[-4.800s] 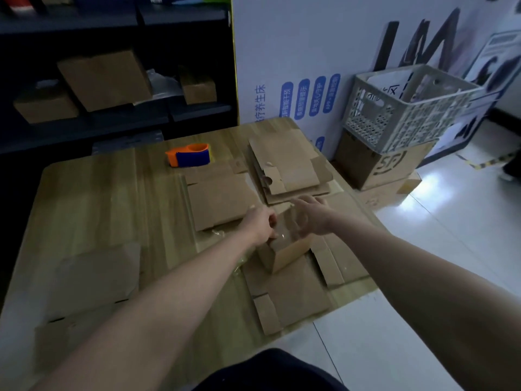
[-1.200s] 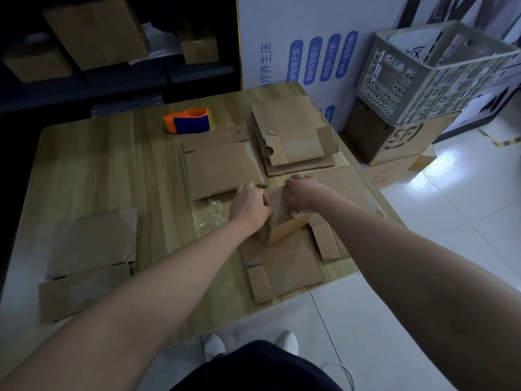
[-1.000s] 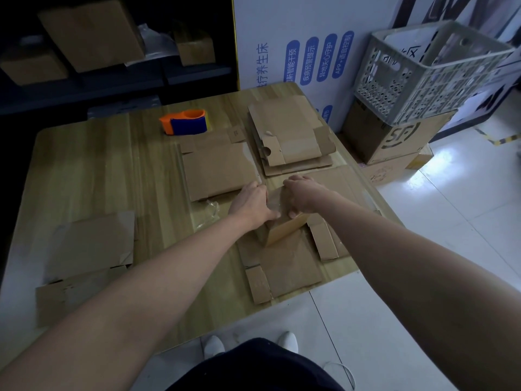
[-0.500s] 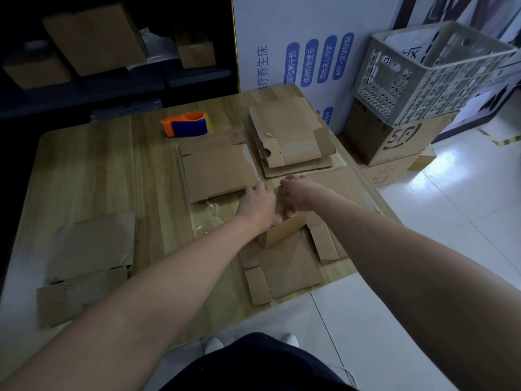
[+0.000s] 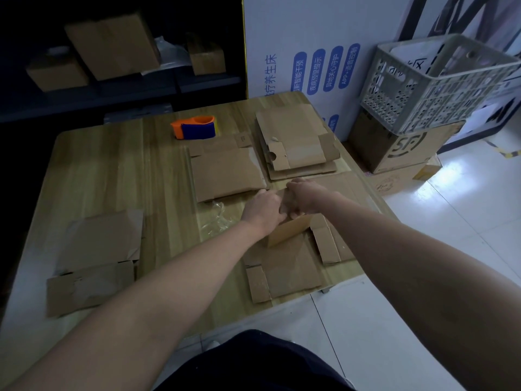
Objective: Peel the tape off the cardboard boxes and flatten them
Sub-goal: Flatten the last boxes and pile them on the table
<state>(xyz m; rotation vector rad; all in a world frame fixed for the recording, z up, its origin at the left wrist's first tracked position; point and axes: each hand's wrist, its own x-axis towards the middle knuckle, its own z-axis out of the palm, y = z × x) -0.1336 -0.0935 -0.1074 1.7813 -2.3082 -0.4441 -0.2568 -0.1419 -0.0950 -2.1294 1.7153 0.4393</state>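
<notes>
A small brown cardboard box (image 5: 287, 230) stands half-collapsed near the table's right front, on top of flattened cardboard (image 5: 290, 269). My left hand (image 5: 262, 210) and my right hand (image 5: 304, 196) meet over its top, fingers curled onto its upper edge. What the fingertips pinch is hidden. A crumpled strip of clear tape (image 5: 217, 218) lies on the wood just left of my left hand.
Flattened boxes lie at centre (image 5: 225, 170), back right (image 5: 296, 142) and front left (image 5: 95, 258) of the wooden table (image 5: 112, 170). An orange-and-blue tape dispenser (image 5: 194, 127) sits at the back. A grey crate (image 5: 434, 80) tops a carton on the floor to the right.
Both hands have stayed on the small box and pressed closer together over its top. The box sits lower and flatter than several seconds ago. The camera has shifted slightly.
</notes>
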